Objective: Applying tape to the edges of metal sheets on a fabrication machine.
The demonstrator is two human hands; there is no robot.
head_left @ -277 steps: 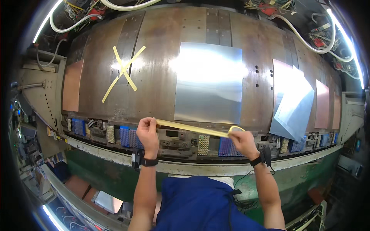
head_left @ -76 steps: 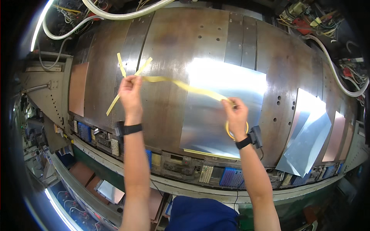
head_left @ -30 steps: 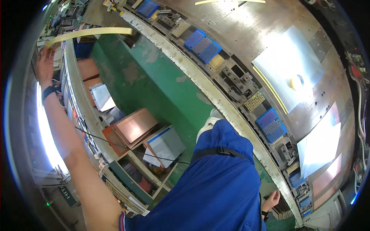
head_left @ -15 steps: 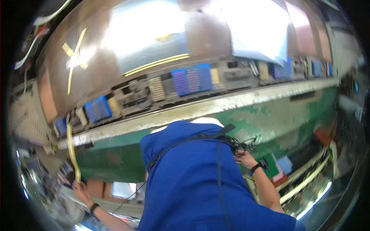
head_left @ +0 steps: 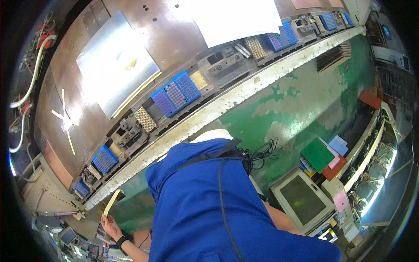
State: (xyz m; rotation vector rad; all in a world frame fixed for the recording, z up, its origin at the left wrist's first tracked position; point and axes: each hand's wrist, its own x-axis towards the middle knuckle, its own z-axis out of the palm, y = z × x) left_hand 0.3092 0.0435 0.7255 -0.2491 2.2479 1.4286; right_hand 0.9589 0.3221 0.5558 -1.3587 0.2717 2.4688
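At the lower left, my left hand [head_left: 111, 228] pinches one end of a yellow strip [head_left: 112, 202], which looks like tape. The strip's other end sticks up free, beside the front edge of the machine bench [head_left: 218, 107]. Only my right forearm [head_left: 283, 218] shows, at the lower right beside my blue clothing; the hand itself is hidden behind my body.
Shiny sheets [head_left: 118, 65] lie on the brown machine bed, one edged in yellow. Yellow strips [head_left: 66, 120] form a cross at its left. Blue studded blocks [head_left: 176, 94] line the bed's edge. A monitor [head_left: 301, 201] and a green board [head_left: 317, 155] stand right; black cables [head_left: 262, 153] hang at my waist.
My view has turned, so the bench slants more steeply. The strip remains in my left hand, with more bend. My right hand has moved down from the cables, out of sight.
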